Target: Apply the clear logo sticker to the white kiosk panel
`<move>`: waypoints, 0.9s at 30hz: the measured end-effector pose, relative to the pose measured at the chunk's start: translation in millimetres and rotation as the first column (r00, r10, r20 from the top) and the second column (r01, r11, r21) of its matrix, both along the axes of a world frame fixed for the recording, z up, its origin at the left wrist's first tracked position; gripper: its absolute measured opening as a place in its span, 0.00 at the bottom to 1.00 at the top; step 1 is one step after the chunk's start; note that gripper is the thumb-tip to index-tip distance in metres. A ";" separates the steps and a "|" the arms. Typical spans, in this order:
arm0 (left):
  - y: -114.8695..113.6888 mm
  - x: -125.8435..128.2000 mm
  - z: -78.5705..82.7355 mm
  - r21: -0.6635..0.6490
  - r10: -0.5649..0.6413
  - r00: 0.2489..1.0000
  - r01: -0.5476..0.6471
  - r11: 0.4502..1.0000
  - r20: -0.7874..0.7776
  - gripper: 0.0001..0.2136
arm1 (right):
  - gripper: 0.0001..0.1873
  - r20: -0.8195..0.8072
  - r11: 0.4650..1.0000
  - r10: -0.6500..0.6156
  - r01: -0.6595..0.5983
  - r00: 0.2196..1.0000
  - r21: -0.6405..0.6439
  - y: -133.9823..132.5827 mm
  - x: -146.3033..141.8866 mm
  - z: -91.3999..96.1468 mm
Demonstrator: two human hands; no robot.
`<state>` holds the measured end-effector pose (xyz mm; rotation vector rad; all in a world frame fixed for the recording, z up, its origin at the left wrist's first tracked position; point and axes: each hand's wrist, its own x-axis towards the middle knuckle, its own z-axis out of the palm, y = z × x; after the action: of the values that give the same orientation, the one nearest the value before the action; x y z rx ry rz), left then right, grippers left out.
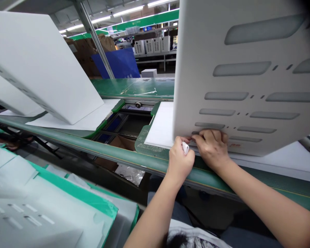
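A tall white metal housing [193, 69] with rows of slanted slots stands upright on the right, close to me. At its lower left corner my left hand [180, 160] is closed around a small white object [185, 147], of which just a short end shows. My right hand [213, 148] is beside it, fingers curled and pinched against the lowest left slot. The fingertips of both hands nearly meet there; what lies between them is too small to make out. Under the housing lies a white foam sheet [160, 127] on a green carrier plate [144, 137].
Another white housing [51, 69] leans at the left on its own sheet. The conveyor's green front rail [113, 155] runs between me and the plates. At lower left are slotted white panels [23, 217] with green-edged wrapping. A blue board [119, 63] stands behind.
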<state>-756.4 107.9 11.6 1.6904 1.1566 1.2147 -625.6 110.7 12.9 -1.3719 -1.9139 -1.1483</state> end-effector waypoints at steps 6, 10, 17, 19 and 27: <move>0.2 -1.2 0.6 -0.046 0.007 1.000 -0.007 0.999 0.012 0.11 | 0.05 0.051 0.999 0.008 -0.005 0.999 -0.041 -0.3 1.1 -1.0; -0.2 -0.6 0.3 -0.032 -0.017 1.000 0.016 0.999 -0.024 0.11 | 0.06 -0.119 0.993 0.077 -0.086 0.990 -0.080 -9.8 5.2 -7.3; -0.5 -0.5 0.9 -0.078 -0.029 0.999 0.027 0.997 -0.029 0.11 | 0.15 -0.906 0.839 -0.317 -0.362 0.281 -0.405 -26.4 -8.1 -8.3; 1.0 -0.3 1.7 -0.090 -0.024 0.999 0.021 0.996 -0.029 0.11 | 0.20 -0.902 0.817 -0.409 -0.384 0.137 -0.429 -21.3 -13.1 -7.1; 1.6 1.3 5.0 -0.115 -0.005 0.997 -0.003 0.993 -0.071 0.09 | 0.18 -0.895 0.828 -0.441 -0.354 0.070 -0.436 -4.9 -26.3 -7.8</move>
<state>-755.1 109.5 16.7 1.6586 1.2439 1.0738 -651.9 105.8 5.1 -1.7615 -0.9820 0.6261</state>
